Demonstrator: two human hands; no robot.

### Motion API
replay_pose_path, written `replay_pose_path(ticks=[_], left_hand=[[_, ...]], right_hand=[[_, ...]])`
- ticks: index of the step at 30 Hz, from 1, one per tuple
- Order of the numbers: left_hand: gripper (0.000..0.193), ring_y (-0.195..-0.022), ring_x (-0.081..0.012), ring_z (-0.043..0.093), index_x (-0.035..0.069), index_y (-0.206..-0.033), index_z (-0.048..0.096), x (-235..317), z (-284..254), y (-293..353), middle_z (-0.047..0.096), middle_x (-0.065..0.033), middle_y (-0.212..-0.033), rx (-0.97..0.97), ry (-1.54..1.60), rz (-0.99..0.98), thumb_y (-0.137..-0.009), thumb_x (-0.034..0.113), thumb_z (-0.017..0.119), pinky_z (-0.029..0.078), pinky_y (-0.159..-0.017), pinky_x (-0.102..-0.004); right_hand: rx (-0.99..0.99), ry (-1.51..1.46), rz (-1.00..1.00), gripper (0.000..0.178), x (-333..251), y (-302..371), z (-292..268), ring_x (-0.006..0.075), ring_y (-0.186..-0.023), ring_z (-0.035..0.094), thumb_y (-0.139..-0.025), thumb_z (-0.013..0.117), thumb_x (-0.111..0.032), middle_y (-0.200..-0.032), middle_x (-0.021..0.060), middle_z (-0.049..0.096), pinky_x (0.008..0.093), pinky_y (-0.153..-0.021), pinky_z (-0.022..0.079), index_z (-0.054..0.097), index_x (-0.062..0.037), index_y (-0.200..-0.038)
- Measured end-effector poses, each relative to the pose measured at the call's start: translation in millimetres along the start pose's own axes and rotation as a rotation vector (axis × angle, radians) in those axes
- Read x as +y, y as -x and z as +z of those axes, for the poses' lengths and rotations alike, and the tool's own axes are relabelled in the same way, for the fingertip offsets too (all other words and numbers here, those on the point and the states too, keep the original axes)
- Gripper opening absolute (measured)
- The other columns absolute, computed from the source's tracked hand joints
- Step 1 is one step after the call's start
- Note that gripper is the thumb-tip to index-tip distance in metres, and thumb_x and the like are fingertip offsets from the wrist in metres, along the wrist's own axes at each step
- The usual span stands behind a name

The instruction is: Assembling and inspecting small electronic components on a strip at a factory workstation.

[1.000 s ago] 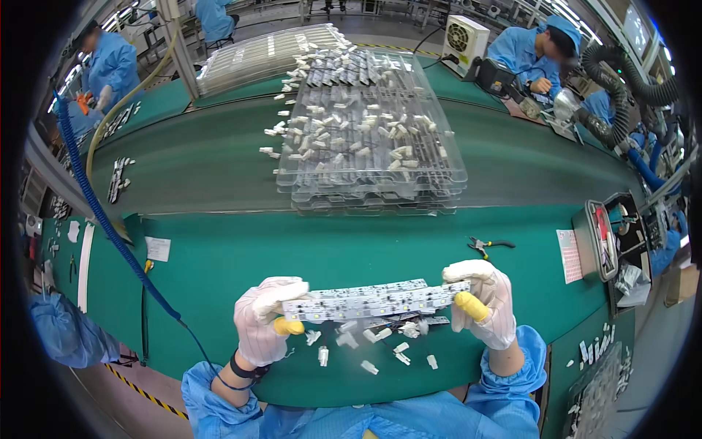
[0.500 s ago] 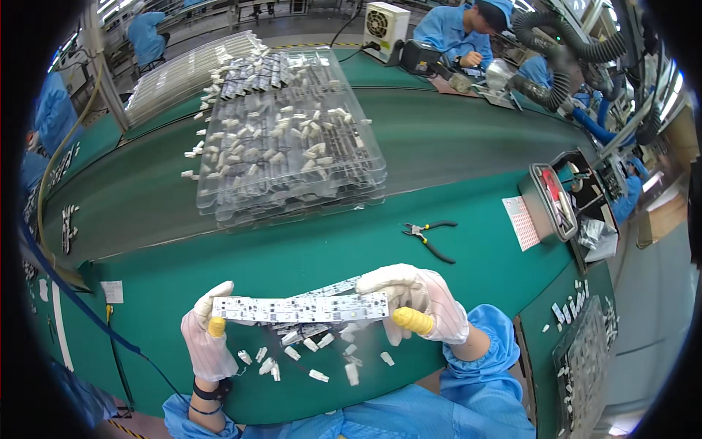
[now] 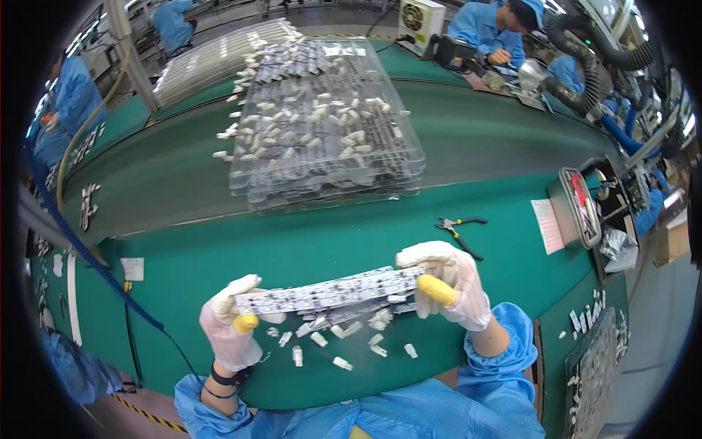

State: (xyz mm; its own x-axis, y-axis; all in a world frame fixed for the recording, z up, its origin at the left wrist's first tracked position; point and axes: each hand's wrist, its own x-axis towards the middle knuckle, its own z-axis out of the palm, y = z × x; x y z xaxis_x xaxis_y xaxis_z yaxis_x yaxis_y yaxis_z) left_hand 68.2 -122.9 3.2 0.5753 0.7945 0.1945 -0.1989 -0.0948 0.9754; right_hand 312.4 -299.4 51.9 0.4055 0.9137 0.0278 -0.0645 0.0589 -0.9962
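Observation:
A long, narrow white circuit board strip [image 3: 333,295], dotted with small dark parts and yellowish LEDs, is held up between my two gloved hands. My left hand [image 3: 230,323] pinches its left end, and my right hand [image 3: 455,287] grips the right end, which sits higher. Both gloves are white, with yellow thumb covers. Below and behind the strip, partly hidden by it, lie more circuit boards [image 3: 344,316] on the green mat. Several white plug connectors [image 3: 319,339] on thin leads are scattered just in front of them.
Stacked clear trays [image 3: 252,186] full of boards and connectors stand beyond my hands. Yellow-and-black pliers [image 3: 458,233] lie right of centre. A tool bin [image 3: 574,208] stands at the right, near another loaded tray [image 3: 591,373]. A co-worker [image 3: 486,33] sits across the line.
The strip has tilted, its right end now higher, and its LEDs show more clearly. Both hands keep hold of it. The whole view has shifted, so the surroundings sit further right and slightly higher.

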Motion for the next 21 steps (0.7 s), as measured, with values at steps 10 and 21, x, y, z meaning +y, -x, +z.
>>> replay_pose_path(ticks=[10, 21], left_hand=[[0.044, -0.078, -0.0224, 0.065, -0.003, -0.106, 0.06, 2, -10, -3, 0.067, -0.0145, -0.081, -0.137, -0.336, 0.414, -0.08, 0.032, 0.071, 0.048, -0.081, -0.0361], [0.049, -0.07, -0.0112, 0.061, 0.0, -0.111, 0.062, 9, -3, -8, 0.069, -0.0086, -0.082, 0.081, -0.429, 0.106, -0.086, 0.042, 0.062, 0.047, -0.065, -0.0249]], right_hand=[[0.02, -0.013, -0.032, 0.032, 22, -9, -5, 0.0062, -0.046, 0.052, -0.087, 0.056, -0.014, -0.062, 0.0057, 0.058, 0.0175, -0.046, 0.04, 0.053, 0.0063, -0.111], [-0.053, -0.072, 0.006, 0.046, 11, 4, 4, 0.0095, -0.042, 0.052, -0.08, 0.068, -0.022, -0.08, 0.0124, 0.06, 0.0179, -0.037, 0.039, 0.05, 0.0081, -0.11]])
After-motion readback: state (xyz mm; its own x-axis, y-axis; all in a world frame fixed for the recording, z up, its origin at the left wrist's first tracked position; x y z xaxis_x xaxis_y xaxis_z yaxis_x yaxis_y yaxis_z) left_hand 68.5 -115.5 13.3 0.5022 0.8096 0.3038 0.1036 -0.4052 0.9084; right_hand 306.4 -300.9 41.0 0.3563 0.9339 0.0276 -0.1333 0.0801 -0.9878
